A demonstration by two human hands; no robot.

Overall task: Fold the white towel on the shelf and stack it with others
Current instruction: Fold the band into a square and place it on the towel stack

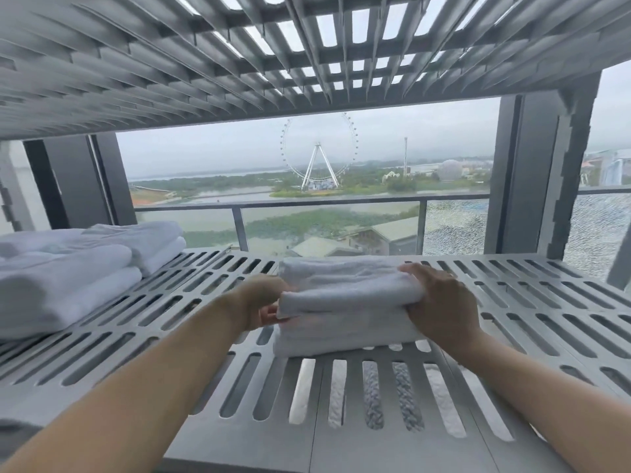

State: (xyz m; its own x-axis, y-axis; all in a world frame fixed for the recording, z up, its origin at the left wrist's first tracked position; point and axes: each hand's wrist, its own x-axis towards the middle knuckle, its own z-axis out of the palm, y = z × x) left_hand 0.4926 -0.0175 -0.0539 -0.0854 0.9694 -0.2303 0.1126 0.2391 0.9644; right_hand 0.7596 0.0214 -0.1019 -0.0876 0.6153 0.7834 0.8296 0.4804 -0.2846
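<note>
**A:** When both hands were on it, how far along was the white towel (345, 302)?

**B:** It looked folded. It lay as a thick, layered bundle in the middle of the slatted shelf (512, 302), flat on the slats. I judged the folding done, or all but done.

**A:** And the hands?

**B:** They were apart, one at each end of the bundle. The left hand (263, 305) had its fingers tucked between the layers at the left edge, pinching them. The right hand (440, 302) was curled over the right end and gripped it.

**A:** So what was left?

**B:** The stacking. The pile of folded towels (68, 278) sat at the shelf's left end, well apart from the bundle. The bundle had yet to be carried across and set on top. Lifted by its ends, I thought, the layers might sag or slip open.
</note>
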